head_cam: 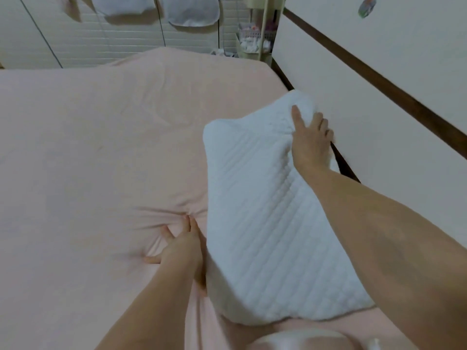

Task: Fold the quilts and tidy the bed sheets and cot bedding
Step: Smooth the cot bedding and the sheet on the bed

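Note:
A white quilted pillow [255,213] lies along the right side of the bed, on the pink bed sheet [101,147]. My right hand [309,142] grips the pillow's far end by the wall, its index finger stretched out over the top. Beside the pillow's left edge, my left hand [180,245] presses its spread, straight fingers into the sheet. The sheet bunches into creases around those fingertips.
A white wall panel with a dark wooden rail [379,79] runs along the bed's right side. A small shelf cart [255,39] stands past the far corner. White cloths [161,8] hang above white cabinet doors at the back.

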Demonstrator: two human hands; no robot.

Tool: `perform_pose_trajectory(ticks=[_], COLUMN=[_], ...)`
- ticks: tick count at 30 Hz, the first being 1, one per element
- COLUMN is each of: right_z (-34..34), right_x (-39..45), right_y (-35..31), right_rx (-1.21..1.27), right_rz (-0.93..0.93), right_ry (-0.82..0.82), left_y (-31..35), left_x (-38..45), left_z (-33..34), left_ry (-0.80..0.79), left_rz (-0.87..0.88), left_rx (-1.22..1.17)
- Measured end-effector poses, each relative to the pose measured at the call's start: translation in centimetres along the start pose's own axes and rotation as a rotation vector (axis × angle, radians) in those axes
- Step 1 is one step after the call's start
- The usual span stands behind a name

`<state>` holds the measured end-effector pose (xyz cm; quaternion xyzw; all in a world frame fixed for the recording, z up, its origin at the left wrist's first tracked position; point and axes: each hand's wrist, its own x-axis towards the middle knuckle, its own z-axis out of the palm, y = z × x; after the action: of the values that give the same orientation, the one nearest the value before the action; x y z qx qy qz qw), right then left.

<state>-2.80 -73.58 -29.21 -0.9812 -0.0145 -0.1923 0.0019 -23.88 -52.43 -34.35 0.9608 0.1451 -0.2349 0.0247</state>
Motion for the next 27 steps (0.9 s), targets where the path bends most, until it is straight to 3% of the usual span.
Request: perform_pose_trajectory(ticks=[3, 5, 7, 9, 11, 14, 16, 18, 20, 22, 24, 27], right_z=[1.4, 1.6, 1.1, 0.0, -1.7, -5.1, -6.4, -7.7, -8.3, -8.8, -9.6, -10.4], right_x=[-2.9, -4.5, -6.7, -9.4, -12.1, -15.9, -17.8, -19.7, -20.7, -21.1, -20.5, -19.4], right_y=[0.3, -0.7, -1.3, 0.1, 2.7, 6.5, 7.6, 8.7, 9.5, 9.7, 9.7, 10.5], right_rx=[-0.024, 0.013, 0.050, 0.080, 0.128, 0.257, 0.335, 0.424, 0.602, 0.791, 0.782, 0.600], right_rz=[0.092, -0.033, -0.189, -0.267, -0.157, 0.202, 0.318, 0.379, 0.458, 0.487, 0.366, 0.205], right_ry=[-0.289, -0.328, -0.410, -0.456, -0.432, -0.471, -0.521, -0.545, -0.561, -0.559, -0.475, -0.330], left_y=[-0.2, -0.4, -0.5, -0.5, -0.8, -0.7, -0.1, 1.4, 3.1, 5.0, 6.4, 7.6], left_x=[0.4, 0.6, 0.8, 0.1, -0.5, -3.2, -5.4, -7.9, -9.4, -11.2, -12.5, -13.3], left_z=[-0.2, -0.4, -0.5, -0.8, -1.1, 0.2, 1.1, 1.0, 0.1, -0.3, -0.3, -0.2], left_ry=[-0.161, -0.252, -0.208, -0.151, -0.060, 0.082, 0.200, 0.275, 0.180, 0.035, 0.050, 0.181], left_rz=[-0.032, -0.020, 0.052, 0.061, 0.066, 0.056, 0.029, -0.034, -0.129, -0.175, -0.150, -0.073], left_rx=[0.042, 0.170, 0.273, 0.188, 0.051, -0.028, -0.184, -0.550, -0.986, -1.263, -1.363, -1.321])
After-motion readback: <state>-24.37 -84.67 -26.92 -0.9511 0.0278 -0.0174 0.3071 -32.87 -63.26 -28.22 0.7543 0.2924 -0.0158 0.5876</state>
